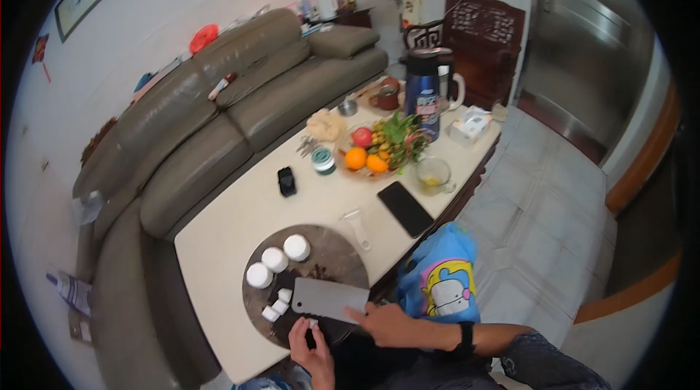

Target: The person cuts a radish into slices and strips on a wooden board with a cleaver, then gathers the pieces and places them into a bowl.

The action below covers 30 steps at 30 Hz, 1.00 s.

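Note:
My right hand (384,324) grips a cleaver (328,298) by its handle, index finger along the blade, which lies low over a round dark cutting board (328,242). At the board's near edge, my left hand (312,353) has its fingers bent around a small white piece (313,323) of peeled vegetable. Small cut white chunks (275,308) lie left of the blade. Behind them stand several thick white peeled pieces (274,259) in a slanting row. Dark peel scraps (318,272) are scattered just beyond the cleaver.
Past the board on the table (211,259) are a peeler (357,228), a black phone (405,209), a glass cup (433,175), a fruit bowl (372,160) and a blue thermos (423,94). A blue cartoon bag (441,277) is at the right edge. A sofa (197,149) lines the left.

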### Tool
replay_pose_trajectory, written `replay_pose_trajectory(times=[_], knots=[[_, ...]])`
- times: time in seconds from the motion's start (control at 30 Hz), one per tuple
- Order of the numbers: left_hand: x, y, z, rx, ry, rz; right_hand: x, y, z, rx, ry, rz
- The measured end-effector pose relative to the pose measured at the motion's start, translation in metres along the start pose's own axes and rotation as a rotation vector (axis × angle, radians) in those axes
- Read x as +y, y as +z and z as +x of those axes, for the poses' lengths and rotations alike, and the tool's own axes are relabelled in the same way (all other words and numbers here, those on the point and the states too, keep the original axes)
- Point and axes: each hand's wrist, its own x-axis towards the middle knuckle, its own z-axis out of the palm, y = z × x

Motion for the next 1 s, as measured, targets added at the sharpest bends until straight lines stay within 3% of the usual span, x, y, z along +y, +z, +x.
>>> replay_pose_trajectory(times=[0.07,0.23,0.4,0.53,0.7,0.83,0.9,0.93,1.0], knots=[[0.019,-0.008,0.003,0.055,-0.373,-0.37,0.0,-0.011,-0.002,-0.083,0.083,0.012],[0.041,-0.036,0.013,0.005,-0.869,-0.905,0.006,-0.032,-0.013,-0.012,0.105,0.271],[0.037,-0.049,0.013,-0.003,-0.964,-1.07,0.003,-0.052,-0.014,-0.131,0.174,0.278],[0.037,-0.048,0.009,-0.005,-0.944,-1.023,0.008,-0.051,-0.016,-0.057,0.114,0.169],[0.035,-0.042,0.005,-0.063,-0.742,-0.691,0.019,-0.052,-0.008,0.091,0.045,0.119],[0.03,-0.038,-0.001,-0.109,-0.709,-0.545,0.014,-0.057,-0.003,0.121,0.03,0.08],[0.032,-0.039,0.002,-0.161,-0.594,-0.228,0.01,-0.058,-0.002,0.123,0.027,0.019],[0.032,-0.04,0.004,-0.172,-0.602,-0.222,0.009,-0.06,-0.002,0.115,0.034,0.029],[0.03,-0.042,0.009,-0.168,-0.335,0.061,0.006,-0.063,0.0,0.062,0.038,-0.035]])
